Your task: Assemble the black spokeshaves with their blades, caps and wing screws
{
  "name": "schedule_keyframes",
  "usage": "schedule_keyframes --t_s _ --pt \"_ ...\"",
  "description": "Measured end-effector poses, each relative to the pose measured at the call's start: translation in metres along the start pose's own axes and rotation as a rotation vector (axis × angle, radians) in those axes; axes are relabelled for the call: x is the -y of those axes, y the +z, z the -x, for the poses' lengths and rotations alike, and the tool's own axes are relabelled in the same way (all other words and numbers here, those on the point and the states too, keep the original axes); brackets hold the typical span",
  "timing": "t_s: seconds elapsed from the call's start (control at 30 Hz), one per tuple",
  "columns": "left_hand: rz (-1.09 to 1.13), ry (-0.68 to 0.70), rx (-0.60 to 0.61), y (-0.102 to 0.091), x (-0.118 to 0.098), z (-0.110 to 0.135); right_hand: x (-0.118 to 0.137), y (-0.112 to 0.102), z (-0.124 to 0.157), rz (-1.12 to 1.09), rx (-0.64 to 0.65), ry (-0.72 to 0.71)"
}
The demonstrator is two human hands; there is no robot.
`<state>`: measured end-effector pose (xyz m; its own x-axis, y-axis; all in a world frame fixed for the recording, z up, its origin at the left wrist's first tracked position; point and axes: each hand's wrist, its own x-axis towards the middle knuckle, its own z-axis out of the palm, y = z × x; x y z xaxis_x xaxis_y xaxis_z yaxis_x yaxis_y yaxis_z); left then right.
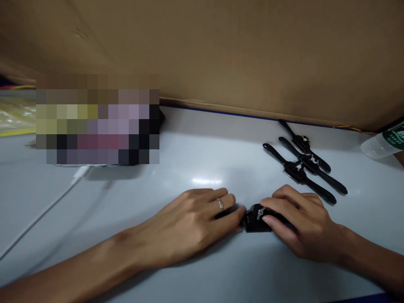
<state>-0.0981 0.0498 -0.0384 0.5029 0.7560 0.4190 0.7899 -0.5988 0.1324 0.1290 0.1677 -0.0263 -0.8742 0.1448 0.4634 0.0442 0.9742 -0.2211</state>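
Observation:
A black spokeshave point(256, 226) lies low over the white table between my hands, its flat edge toward me and a small silver screw on its body. My left hand point(200, 221), wearing a ring, is closed over its left end, hiding that handle. My right hand point(301, 223) wraps round the right handle, with thumb and index finger close to the silver screw. Beyond my right hand, three more black spokeshaves lie side by side on a slant: a near one point(299, 169), a middle one point(313, 163) and a far one point(303, 144).
A brown cardboard wall point(221, 54) rises along the table's back edge. A clear bottle with a green label point(383, 141) lies at the right. At the left, a blurred-out dark object point(139, 147) has a white cable point(44, 212); a yellowish plastic packet point(17, 111) is beside it.

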Motion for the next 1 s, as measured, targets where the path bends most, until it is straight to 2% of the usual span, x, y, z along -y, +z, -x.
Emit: schedule_keyframes --t_s 0.7,0.87,1.0 --pt "0.006 -0.001 -0.001 -0.0013 -0.0015 -0.0013 -0.0032 0.0040 0.0005 -0.018 0.007 0.017" --pt "-0.055 -0.009 0.004 0.0001 -0.0023 -0.0006 -0.0043 0.0024 -0.0005 -0.137 -0.034 0.104" --pt "-0.057 -0.046 0.043 0.0014 -0.0039 0.0009 -0.0057 0.0044 0.0019 -0.161 -0.018 0.138"
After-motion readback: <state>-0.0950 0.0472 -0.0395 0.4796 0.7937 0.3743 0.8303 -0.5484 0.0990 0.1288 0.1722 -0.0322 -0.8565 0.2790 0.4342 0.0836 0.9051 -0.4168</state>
